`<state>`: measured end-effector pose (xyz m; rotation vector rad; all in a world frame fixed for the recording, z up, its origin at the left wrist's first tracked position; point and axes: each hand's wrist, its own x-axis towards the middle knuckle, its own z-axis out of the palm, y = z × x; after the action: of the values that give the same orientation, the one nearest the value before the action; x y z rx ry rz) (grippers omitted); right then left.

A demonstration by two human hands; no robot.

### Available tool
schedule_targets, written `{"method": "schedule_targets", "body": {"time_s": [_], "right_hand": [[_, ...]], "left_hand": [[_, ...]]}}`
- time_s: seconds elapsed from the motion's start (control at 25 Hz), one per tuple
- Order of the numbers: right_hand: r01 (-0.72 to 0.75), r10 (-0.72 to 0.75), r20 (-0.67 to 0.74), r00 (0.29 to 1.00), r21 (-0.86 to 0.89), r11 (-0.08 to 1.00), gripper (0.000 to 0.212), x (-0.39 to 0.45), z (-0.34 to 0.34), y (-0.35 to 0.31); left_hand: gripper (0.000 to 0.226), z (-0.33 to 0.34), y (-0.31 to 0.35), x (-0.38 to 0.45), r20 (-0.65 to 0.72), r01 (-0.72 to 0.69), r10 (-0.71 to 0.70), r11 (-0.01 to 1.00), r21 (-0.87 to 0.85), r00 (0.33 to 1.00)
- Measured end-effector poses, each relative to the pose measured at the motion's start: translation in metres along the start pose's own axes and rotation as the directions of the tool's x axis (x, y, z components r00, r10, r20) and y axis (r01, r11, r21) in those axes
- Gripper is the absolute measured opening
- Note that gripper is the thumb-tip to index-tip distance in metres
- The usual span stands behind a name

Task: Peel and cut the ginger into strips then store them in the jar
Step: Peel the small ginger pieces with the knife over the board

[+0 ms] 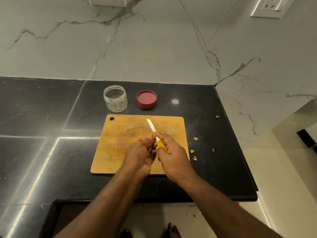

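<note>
I see my right hand (171, 152) wrapped around the yellow handle of the knife (155, 134), blade pointing away over the cutting board (120, 152). My left hand (140, 152) pinches a small piece of ginger (154, 134) against the blade. The jar (115, 98) stands open beside its lid (146, 99) on the table (51, 134); peel scraps (193, 152) lie right of the board.
</note>
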<state>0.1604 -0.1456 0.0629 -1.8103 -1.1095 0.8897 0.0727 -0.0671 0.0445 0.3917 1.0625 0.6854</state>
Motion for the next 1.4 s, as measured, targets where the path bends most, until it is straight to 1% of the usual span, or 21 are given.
{"method": "schedule_targets", "body": {"time_s": [0.12, 0.2, 0.36, 0.44, 0.48, 0.56, 0.64, 0.68, 0.76, 0.8, 0.84, 0.88, 0.92, 0.96, 1.0, 1.04, 1.08, 1.2, 1.32, 1.4], "right_hand": [[0.019, -0.019, 0.014, 1.000, -0.002, 1.000, 0.045, 0.000, 0.002, 0.000], [0.035, -0.034, 0.017, 0.999, -0.047, 0.998, 0.045, 0.001, 0.002, 0.000], [0.079, -0.079, 0.003, 0.997, -0.119, 0.990, 0.046, -0.003, 0.001, 0.002], [0.077, -0.078, -0.007, 0.997, -0.117, 0.990, 0.045, -0.002, 0.001, 0.005], [0.075, -0.076, -0.012, 0.997, -0.097, 0.992, 0.045, -0.002, 0.002, 0.007], [0.064, -0.064, -0.009, 0.998, -0.004, 0.998, 0.045, -0.001, 0.003, 0.009], [0.016, -0.021, 0.027, 0.999, 0.167, 0.986, 0.043, -0.001, 0.004, 0.010], [-0.026, 0.012, 0.052, 0.999, 0.269, 0.963, 0.042, -0.002, 0.005, 0.009], [-0.153, 0.106, 0.125, 0.987, 0.475, 0.866, 0.039, 0.000, 0.003, 0.009], [-0.218, 0.146, 0.173, 0.974, 0.550, 0.806, 0.041, 0.001, 0.001, 0.009], [-0.252, 0.160, 0.205, 0.966, 0.584, 0.771, 0.042, 0.002, -0.002, 0.007], [-0.244, 0.154, 0.202, 0.967, 0.571, 0.784, 0.043, 0.003, -0.004, 0.006], [-0.188, 0.119, 0.168, 0.978, 0.488, 0.852, 0.044, 0.003, -0.005, 0.005], [-0.089, 0.059, 0.106, 0.993, 0.311, 0.946, 0.045, 0.002, -0.006, 0.007], [0.013, -0.020, 0.051, 0.998, 0.117, 0.993, 0.046, 0.001, -0.005, 0.010], [0.083, -0.083, 0.031, 0.996, 0.002, 0.997, 0.046, 0.000, -0.002, 0.012], [0.091, -0.091, 0.023, 0.996, -0.018, 0.996, 0.046, 0.000, 0.000, 0.014], [0.004, -0.009, 0.039, 0.999, 0.119, 0.993, 0.046, -0.002, 0.006, 0.014], [-0.018, 0.013, 0.030, 0.999, 0.141, 0.990, 0.046, -0.001, 0.008, 0.015], [-0.060, 0.047, 0.063, 0.997, 0.229, 0.972, 0.046, -0.002, 0.010, 0.012]], "left_hand": [[0.022, 0.001, -0.005, 0.000, 0.034, 0.050, -0.048, 0.997, -0.061, 0.998], [0.020, 0.001, -0.004, 0.001, 0.014, 0.042, -0.041, 0.995, -0.086, 0.999], [0.020, 0.000, 0.001, 0.006, -0.022, -0.010, 0.009, 0.999, -0.039, 1.000], [0.021, 0.000, 0.000, 0.005, -0.009, -0.020, 0.020, 1.000, -0.016, 1.000], [0.021, 0.000, -0.002, 0.005, 0.006, -0.003, 0.004, 1.000, -0.012, 1.000], [0.022, -0.002, -0.004, 0.005, 0.039, 0.036, -0.035, 0.999, -0.019, 0.999], [0.023, -0.005, -0.004, 0.004, 0.076, 0.074, -0.071, 0.997, -0.038, 0.995], [0.024, -0.006, -0.004, 0.004, 0.091, 0.088, -0.084, 0.995, -0.043, 0.992], [0.027, -0.010, -0.003, 0.005, 0.119, 0.094, -0.090, 0.995, -0.029, 0.989], [0.033, -0.012, -0.001, 0.005, 0.134, 0.085, -0.083, 0.996, -0.014, 0.988], [0.040, -0.015, 0.002, 0.006, 0.143, 0.066, -0.067, 0.998, 0.012, 0.987], [0.045, -0.016, 0.005, 0.006, 0.147, 0.045, -0.051, 0.998, 0.041, 0.988], [0.045, -0.017, 0.007, 0.007, 0.140, 0.026, -0.035, 0.997, 0.067, 0.990], [0.040, -0.017, 0.009, 0.007, 0.126, 0.013, -0.023, 0.997, 0.082, 0.992], [0.034, -0.018, 0.009, 0.008, 0.106, 0.006, -0.016, 0.996, 0.091, 0.994], [0.029, -0.017, 0.009, 0.007, 0.092, 0.004, -0.013, 0.995, 0.095, 0.996], [0.027, -0.018, 0.008, 0.008, 0.081, 0.006, -0.014, 0.995, 0.097, 0.997], [0.028, -0.017, 0.004, 0.008, 0.069, 0.010, -0.016, 0.996, 0.091, 0.997], [0.026, -0.014, 0.001, 0.008, 0.052, 0.001, -0.004, 0.998, 0.058, 0.999], [0.025, -0.014, -0.002, 0.007, 0.049, 0.001, -0.003, 0.999, 0.050, 0.999]]}}
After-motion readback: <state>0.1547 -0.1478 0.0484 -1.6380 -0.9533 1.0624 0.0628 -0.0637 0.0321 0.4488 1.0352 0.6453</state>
